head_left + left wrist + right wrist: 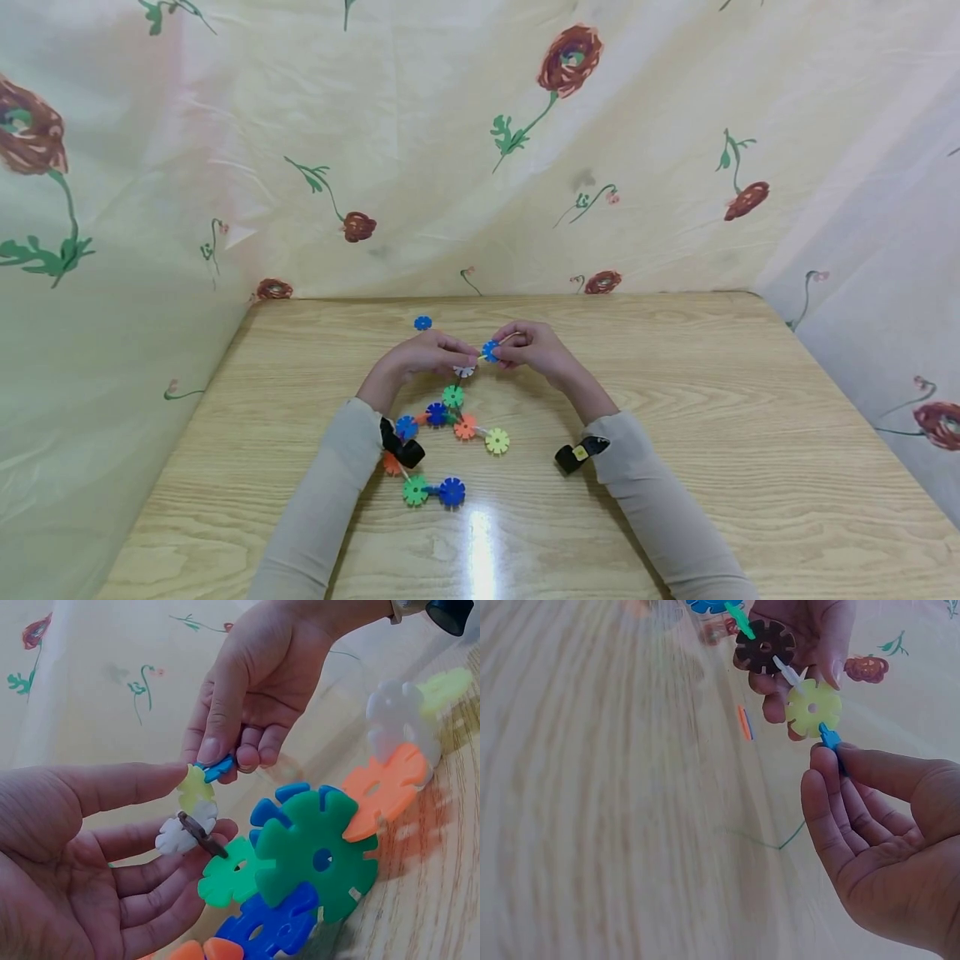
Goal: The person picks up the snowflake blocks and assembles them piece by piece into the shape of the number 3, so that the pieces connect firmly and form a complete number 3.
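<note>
My right hand (pixel 536 350) pinches a blue notched flower disc (pixel 490 351) between thumb and fingers. The blue disc meets the edge of a yellow disc (pixel 814 709), which my left hand (pixel 427 354) grips between thumb and fingers. From the yellow disc a linked chain runs on through a white disc (pixel 187 826), a brown disc (pixel 765 646) and a light green disc (pixel 452 396). Below my left hand, the chain continues to a dark blue disc (pixel 437 414), an orange disc (pixel 465 427) and a pale yellow disc (pixel 497 442) on the tabletop.
A separate blue disc (pixel 423 322) lies behind my left hand. Nearer me, the chain bends past the left wrist to a green disc (pixel 416 490) and a dark blue disc (pixel 452 492). Flowered cloth (pixel 435 150) encloses the wooden table (pixel 712 400) at the back and sides.
</note>
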{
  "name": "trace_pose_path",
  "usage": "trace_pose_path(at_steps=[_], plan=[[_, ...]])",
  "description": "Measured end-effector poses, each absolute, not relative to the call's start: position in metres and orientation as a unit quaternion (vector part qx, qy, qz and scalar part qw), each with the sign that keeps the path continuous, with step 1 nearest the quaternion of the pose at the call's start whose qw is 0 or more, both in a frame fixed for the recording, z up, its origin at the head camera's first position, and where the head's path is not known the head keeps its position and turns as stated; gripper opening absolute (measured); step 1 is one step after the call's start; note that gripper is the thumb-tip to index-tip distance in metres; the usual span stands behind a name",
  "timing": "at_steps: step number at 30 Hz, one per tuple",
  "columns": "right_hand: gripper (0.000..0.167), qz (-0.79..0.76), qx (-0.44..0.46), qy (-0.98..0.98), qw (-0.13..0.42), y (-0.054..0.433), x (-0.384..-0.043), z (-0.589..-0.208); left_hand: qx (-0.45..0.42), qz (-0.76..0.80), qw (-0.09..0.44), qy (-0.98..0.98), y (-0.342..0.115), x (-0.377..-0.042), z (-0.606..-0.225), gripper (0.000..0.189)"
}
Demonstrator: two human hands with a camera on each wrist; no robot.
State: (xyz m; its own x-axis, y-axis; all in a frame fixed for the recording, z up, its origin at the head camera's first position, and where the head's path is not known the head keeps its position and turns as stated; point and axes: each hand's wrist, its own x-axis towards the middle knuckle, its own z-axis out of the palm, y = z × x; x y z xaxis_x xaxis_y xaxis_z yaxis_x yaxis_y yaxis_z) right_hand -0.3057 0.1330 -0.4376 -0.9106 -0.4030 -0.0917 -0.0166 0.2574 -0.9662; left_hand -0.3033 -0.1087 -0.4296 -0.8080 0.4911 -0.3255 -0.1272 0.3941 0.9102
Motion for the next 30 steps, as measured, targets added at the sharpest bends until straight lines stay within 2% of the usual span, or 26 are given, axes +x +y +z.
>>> trace_pose_path(at_steps=[9,30], plan=[[0.026,-0.586,-0.151,0.781,0.154,0.1346,-0.3045,-0.4361,0.115,0.546,0.274,0.783,-0.108,-0.302,-0.4286,0.039],[0.019,-0.576,-0.17,0.788,0.137,0.1313,-0.3018,-0.4342,0.104,0.561,0.251,0.782,-0.1061,-0.2996,-0.4294,0.031]])
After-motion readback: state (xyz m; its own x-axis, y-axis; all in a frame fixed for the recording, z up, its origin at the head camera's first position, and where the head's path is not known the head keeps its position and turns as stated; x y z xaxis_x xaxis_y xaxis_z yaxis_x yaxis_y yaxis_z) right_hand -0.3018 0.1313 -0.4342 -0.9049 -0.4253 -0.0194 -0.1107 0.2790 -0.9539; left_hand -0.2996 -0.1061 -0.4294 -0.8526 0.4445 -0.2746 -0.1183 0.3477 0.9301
